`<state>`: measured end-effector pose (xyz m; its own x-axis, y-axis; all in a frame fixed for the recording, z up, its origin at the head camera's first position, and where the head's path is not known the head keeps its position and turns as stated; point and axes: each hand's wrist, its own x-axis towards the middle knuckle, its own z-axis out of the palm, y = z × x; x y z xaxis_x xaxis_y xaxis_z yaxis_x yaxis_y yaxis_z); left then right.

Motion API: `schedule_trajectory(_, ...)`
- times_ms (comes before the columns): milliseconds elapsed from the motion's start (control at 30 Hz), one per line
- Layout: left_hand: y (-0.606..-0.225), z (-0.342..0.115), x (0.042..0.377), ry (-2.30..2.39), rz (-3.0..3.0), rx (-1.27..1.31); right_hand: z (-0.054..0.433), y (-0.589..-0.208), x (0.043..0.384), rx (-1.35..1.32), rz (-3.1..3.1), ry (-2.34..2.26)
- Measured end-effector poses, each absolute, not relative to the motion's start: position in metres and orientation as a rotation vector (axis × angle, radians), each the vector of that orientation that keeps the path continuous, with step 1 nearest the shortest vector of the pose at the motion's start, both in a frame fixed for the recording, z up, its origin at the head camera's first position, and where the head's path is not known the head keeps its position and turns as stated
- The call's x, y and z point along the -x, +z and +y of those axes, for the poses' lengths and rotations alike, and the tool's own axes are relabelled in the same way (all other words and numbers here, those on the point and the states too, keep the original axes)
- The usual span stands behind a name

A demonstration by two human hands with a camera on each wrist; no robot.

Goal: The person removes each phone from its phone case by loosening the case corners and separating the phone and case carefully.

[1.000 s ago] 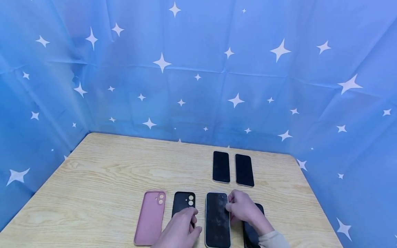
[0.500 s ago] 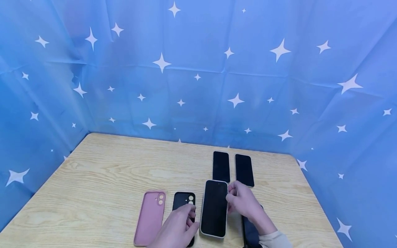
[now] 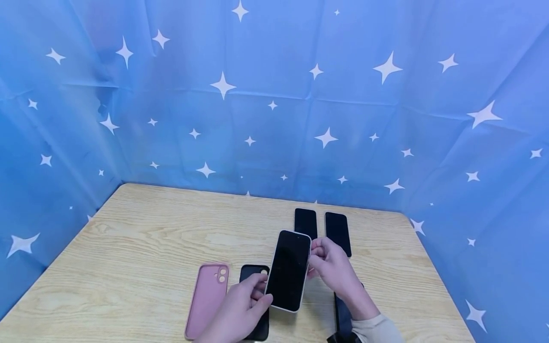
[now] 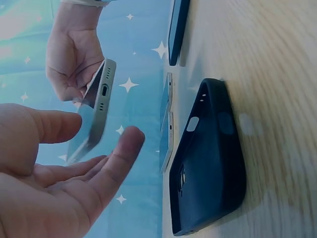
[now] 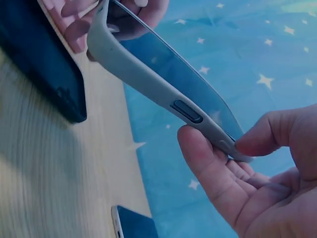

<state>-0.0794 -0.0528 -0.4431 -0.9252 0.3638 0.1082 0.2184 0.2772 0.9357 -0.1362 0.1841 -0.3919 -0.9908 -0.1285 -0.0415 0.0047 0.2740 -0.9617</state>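
Observation:
A phone in a pale case [image 3: 288,271] is raised off the table and tilted, its dark screen facing up. My right hand [image 3: 336,271] pinches its right edge between thumb and fingers, close to the side button seen in the right wrist view. At the phone's lower left corner is my left hand [image 3: 240,307], thumb and fingers spread on either side of it; firm contact cannot be made out. Beneath the left hand lies a black phone case [image 4: 210,163], hollow side up. A pink phone case [image 3: 208,300] lies left of it, also hollow side up.
Two phones, one on the left [image 3: 305,221] and one on the right [image 3: 338,233], lie toward the back of the wooden table [image 3: 171,228]. A dark phone-shaped thing [image 3: 343,314] lies partly hidden under my right forearm. A blue star-patterned curtain [image 3: 274,157] surrounds the table.
My right hand has lifted the pale-cased phone off the table and brought it up and left, tilting it. The left hand has shifted slightly left, and the phone now reaches its fingers.

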Motion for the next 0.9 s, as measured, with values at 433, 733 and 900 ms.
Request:
schedule_trajectory(433,-0.44,-0.065,0.081,2.036,1.835,-0.445,0.174,-0.387,0.135,0.233,2.321,-1.878)
schedule_trajectory(733,-0.44,-0.075,0.078,2.039,1.828,-0.405,0.177,-0.39,0.139,0.374,2.276,-1.832)
schedule_trajectory(900,-0.44,-0.078,0.077,2.038,1.852,-0.444,0.18,-0.394,0.143,0.365,2.345,-1.821)
